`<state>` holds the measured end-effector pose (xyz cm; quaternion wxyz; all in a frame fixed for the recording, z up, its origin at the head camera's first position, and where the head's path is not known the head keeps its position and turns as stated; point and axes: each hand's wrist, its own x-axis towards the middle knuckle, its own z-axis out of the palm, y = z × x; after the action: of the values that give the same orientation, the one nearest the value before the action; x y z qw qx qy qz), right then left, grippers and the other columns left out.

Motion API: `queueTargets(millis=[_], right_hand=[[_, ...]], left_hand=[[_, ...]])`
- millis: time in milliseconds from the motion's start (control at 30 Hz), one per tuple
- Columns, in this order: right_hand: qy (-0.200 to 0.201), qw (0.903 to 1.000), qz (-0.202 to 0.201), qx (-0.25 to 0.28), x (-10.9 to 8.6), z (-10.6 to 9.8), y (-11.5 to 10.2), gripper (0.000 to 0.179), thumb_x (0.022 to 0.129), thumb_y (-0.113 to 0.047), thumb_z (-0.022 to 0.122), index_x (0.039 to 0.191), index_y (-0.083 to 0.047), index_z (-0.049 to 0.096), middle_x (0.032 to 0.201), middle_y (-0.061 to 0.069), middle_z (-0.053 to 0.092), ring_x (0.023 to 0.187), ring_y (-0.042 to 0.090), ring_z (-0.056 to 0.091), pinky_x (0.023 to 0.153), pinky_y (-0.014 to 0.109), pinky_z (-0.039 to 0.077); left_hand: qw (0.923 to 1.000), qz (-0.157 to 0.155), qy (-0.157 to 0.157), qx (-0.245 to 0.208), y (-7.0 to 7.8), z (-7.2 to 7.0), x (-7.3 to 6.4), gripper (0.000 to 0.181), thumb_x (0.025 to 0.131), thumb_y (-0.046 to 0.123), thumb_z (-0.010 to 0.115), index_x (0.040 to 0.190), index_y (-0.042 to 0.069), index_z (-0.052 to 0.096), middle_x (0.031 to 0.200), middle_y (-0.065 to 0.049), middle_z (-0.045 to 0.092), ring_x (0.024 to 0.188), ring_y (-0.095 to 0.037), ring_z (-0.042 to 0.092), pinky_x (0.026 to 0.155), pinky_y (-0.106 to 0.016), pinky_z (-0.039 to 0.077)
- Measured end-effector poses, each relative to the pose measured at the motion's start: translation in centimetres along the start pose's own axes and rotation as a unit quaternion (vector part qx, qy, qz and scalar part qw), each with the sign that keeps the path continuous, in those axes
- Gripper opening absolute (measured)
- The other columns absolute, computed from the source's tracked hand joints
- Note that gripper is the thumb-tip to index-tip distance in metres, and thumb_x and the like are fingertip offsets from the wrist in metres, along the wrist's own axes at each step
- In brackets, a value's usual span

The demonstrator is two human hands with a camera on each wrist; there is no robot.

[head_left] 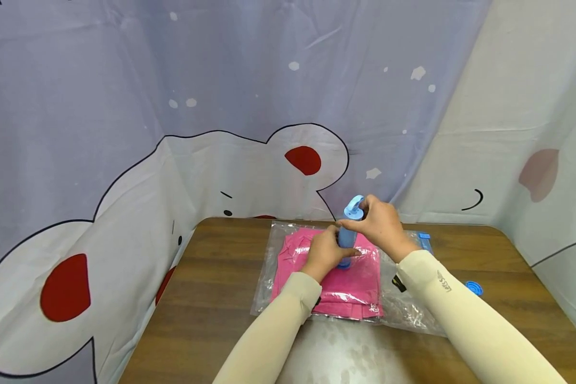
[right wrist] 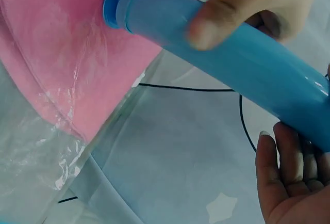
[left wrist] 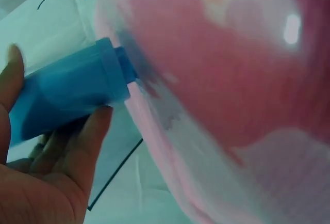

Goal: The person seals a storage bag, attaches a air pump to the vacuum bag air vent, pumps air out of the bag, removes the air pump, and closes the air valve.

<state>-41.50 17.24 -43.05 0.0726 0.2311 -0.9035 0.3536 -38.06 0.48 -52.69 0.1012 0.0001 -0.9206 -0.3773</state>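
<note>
A blue hand pump (head_left: 348,238) stands on a clear plastic bag (head_left: 278,240) with folded pink cloth (head_left: 295,256) inside. My left hand (head_left: 325,252) grips the lower part of the pump's barrel, thumb on the near side. Up at the top, my right hand (head_left: 381,224) holds the barrel just beneath its light blue handle (head_left: 353,207). In the right wrist view the pump's flared blue foot (right wrist: 112,2) sits against the bag over the cloth, and the right hand's fingers (right wrist: 289,157) curl about the upper end. The left wrist view shows the barrel (left wrist: 67,92) between thumb and fingers.
A round blue cap (head_left: 473,288) lies on the wooden table (head_left: 465,250) right of the bag. Near the bag's far right corner is a blue strip (head_left: 424,242). A printed curtain (head_left: 249,176) hangs behind the table's far edge.
</note>
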Motion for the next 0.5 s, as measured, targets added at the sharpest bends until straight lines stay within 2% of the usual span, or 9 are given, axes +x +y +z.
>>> queueTargets(millis=[67,100,167,200,233,267,333,400,500], right_hand=[[0.002,1.0,0.003,0.004,-0.1,0.1,0.0,0.06,0.09,-0.046,0.096,0.112,-0.002,0.061,0.092,0.014,0.072,0.079,0.025,0.066,0.069,0.032,0.051],[0.002,1.0,0.004,0.007,-0.2,0.1,0.1,0.062,0.091,-0.048,0.096,0.114,-0.002,0.061,0.094,0.015,0.073,0.081,0.025,0.067,0.07,0.032,0.052],[-0.011,0.9998,0.008,0.017,-0.4,0.0,0.3,0.065,0.093,-0.051,0.094,0.12,-0.002,0.062,0.101,0.016,0.075,0.087,0.028,0.07,0.075,0.036,0.056],[-0.023,0.9994,0.009,0.025,-0.5,-0.2,0.5,0.066,0.094,-0.052,0.092,0.123,-0.002,0.062,0.106,0.017,0.077,0.093,0.03,0.073,0.079,0.039,0.059],[-0.039,0.9985,0.012,0.037,-0.6,-0.3,0.7,0.066,0.095,-0.052,0.091,0.128,-0.002,0.063,0.114,0.018,0.078,0.101,0.032,0.076,0.085,0.043,0.062],[-0.058,0.9966,0.015,0.057,-0.6,-0.5,0.9,0.068,0.097,-0.051,0.089,0.135,-0.002,0.063,0.123,0.02,0.078,0.111,0.036,0.077,0.093,0.047,0.064],[-0.103,0.9873,0.018,0.12,-0.6,-0.8,1.3,0.068,0.102,-0.043,0.085,0.149,-0.001,0.058,0.146,0.024,0.072,0.134,0.043,0.072,0.112,0.057,0.061],[-0.145,0.9721,0.012,0.184,-0.4,-1.1,1.5,0.069,0.106,-0.031,0.081,0.159,0.001,0.052,0.162,0.026,0.063,0.15,0.046,0.063,0.123,0.059,0.056],[-0.178,0.9531,0.0,0.245,0.2,-1.5,1.6,0.065,0.106,-0.014,0.079,0.161,0.005,0.051,0.165,0.029,0.059,0.151,0.044,0.063,0.122,0.045,0.059]], left_hand=[[0.9999,0.012,0.005,0.005,-0.6,0.4,0.5,0.064,0.086,0.04,0.102,0.131,0.006,0.071,0.119,-0.011,0.086,0.107,-0.026,0.084,0.092,-0.042,0.069],[0.9995,0.025,0.014,0.015,-1.5,1.2,1.0,0.061,0.086,0.04,0.102,0.129,0.007,0.072,0.117,-0.01,0.086,0.105,-0.025,0.084,0.09,-0.04,0.069],[0.9994,0.031,0.006,0.009,-2.0,1.5,1.3,0.059,0.086,0.038,0.102,0.128,0.008,0.074,0.116,-0.009,0.086,0.102,-0.021,0.084,0.089,-0.036,0.068],[0.9996,0.025,-0.01,-0.003,-1.6,1.1,1.2,0.058,0.086,0.034,0.102,0.129,0.007,0.074,0.117,-0.01,0.086,0.104,-0.022,0.084,0.091,-0.036,0.069],[0.9993,0.035,-0.009,-0.013,-2.4,1.7,1.6,0.06,0.084,0.038,0.103,0.128,0.008,0.075,0.115,-0.009,0.086,0.103,-0.02,0.083,0.09,-0.034,0.068],[0.999,0.032,-0.019,-0.023,-2.4,1.5,1.5,0.059,0.084,0.036,0.103,0.127,0.007,0.075,0.116,-0.009,0.086,0.103,-0.019,0.083,0.091,-0.033,0.068],[0.9972,0.009,-0.051,-0.055,-1.6,0.4,1.1,0.058,0.085,0.029,0.103,0.128,0.003,0.074,0.119,-0.014,0.086,0.107,-0.021,0.083,0.095,-0.035,0.068],[0.9942,-0.007,-0.07,-0.08,-1.1,-0.5,1.0,0.058,0.086,0.023,0.102,0.13,0.0,0.073,0.122,-0.017,0.085,0.113,-0.025,0.083,0.1,-0.038,0.068],[0.9879,-0.039,-0.105,-0.107,0.4,-2.3,0.6,0.056,0.088,0.008,0.097,0.135,-0.006,0.071,0.131,-0.024,0.082,0.125,-0.032,0.081,0.109,-0.044,0.067]])
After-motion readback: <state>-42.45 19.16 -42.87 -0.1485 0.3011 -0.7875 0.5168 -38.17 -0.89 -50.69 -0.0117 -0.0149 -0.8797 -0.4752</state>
